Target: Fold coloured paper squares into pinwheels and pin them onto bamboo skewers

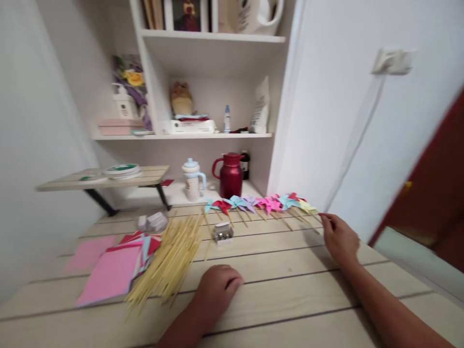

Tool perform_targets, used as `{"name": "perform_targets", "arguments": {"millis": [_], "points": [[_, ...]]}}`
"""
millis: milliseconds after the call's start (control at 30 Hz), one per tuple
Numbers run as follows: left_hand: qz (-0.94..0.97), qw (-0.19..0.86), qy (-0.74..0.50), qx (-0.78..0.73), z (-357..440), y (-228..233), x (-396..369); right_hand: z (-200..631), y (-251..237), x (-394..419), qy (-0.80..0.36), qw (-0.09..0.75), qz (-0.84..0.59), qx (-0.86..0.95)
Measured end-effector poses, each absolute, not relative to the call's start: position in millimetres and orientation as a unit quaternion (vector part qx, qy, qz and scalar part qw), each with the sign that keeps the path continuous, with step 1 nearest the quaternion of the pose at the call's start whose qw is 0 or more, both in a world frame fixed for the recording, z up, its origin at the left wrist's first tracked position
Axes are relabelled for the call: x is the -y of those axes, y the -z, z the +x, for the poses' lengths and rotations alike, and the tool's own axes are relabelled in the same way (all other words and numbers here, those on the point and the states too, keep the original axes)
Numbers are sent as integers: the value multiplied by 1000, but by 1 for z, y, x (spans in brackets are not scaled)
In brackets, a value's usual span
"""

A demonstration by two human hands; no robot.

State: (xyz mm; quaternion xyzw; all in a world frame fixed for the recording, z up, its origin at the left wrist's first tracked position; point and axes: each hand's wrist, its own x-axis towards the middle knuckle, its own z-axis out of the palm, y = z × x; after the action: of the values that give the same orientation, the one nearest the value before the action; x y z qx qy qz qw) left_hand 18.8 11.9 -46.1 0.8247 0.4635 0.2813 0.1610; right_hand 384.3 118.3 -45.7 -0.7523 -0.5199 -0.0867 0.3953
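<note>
A row of about nine paper pinwheels [259, 204] on thin sticks, teal, red, purple, pink and yellow, lies along the far edge of the table [290, 290], in front of one red jug [229, 175]. The right hand [339, 239] rests open at the row's yellow end, fingertips just beside the last stick. The left hand [217, 285] lies loosely curled, holding nothing, beside a heap of bare sticks [174, 258], with pink paper sheets [110, 273] left of that.
</note>
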Motion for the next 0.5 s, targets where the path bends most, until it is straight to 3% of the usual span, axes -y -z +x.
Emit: {"name": "perform_targets", "arguments": {"millis": [200,333,500], "points": [[839,65,-279,-463,12,46,-6,307,58,-94,22,381,-559,736],[854,-9,-286,-435,5,30,8,254,61,-62,14,320,-404,857],[816,-90,-335,-462,-37,10,38,229,56,-37,14,254,-351,901]]}}
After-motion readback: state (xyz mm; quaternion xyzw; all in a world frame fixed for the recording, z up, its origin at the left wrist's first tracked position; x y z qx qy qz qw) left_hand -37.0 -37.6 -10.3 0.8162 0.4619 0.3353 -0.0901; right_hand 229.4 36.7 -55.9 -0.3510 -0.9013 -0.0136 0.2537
